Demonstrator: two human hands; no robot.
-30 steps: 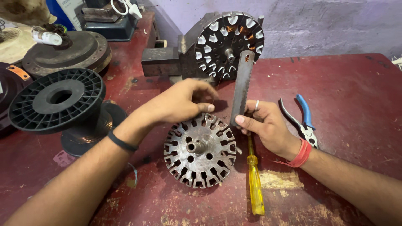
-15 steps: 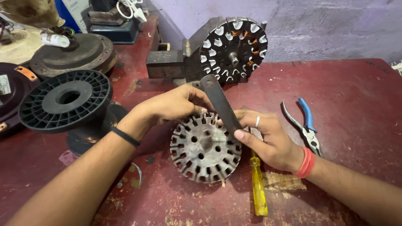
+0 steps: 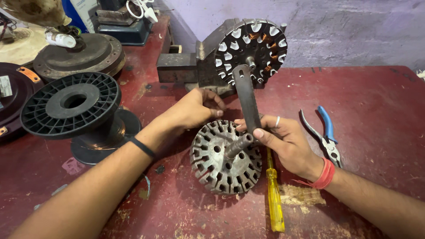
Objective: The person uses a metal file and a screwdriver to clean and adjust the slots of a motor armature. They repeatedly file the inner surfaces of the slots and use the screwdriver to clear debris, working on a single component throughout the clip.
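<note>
At the centre of the frame I see a slotted metal stator core [image 3: 226, 159] lying on the red workbench [image 3: 376, 132], tilted a little, its short shaft pointing up and toward the right. My left hand [image 3: 195, 108] comes in from the lower left and rests its curled fingers on the core's upper rim; whether they grip the rim I cannot tell. My right hand [image 3: 285, 141], entering from the lower right, is closed around a flat dark metal bar [image 3: 246, 99], which stands nearly upright above the core and reaches up to a second, copper-wound stator [image 3: 252, 48] mounted on a grey block in the upper centre. A yellow-handled screwdriver [image 3: 273, 194] lies just right of the core, partly under my right hand. Blue-handled pliers [image 3: 325, 135] lie farther right, near my wrist. At the left of the frame stands a black plastic spool [image 3: 71, 108], with a round brown metal cover [image 3: 79, 55] behind it in the upper left.
</note>
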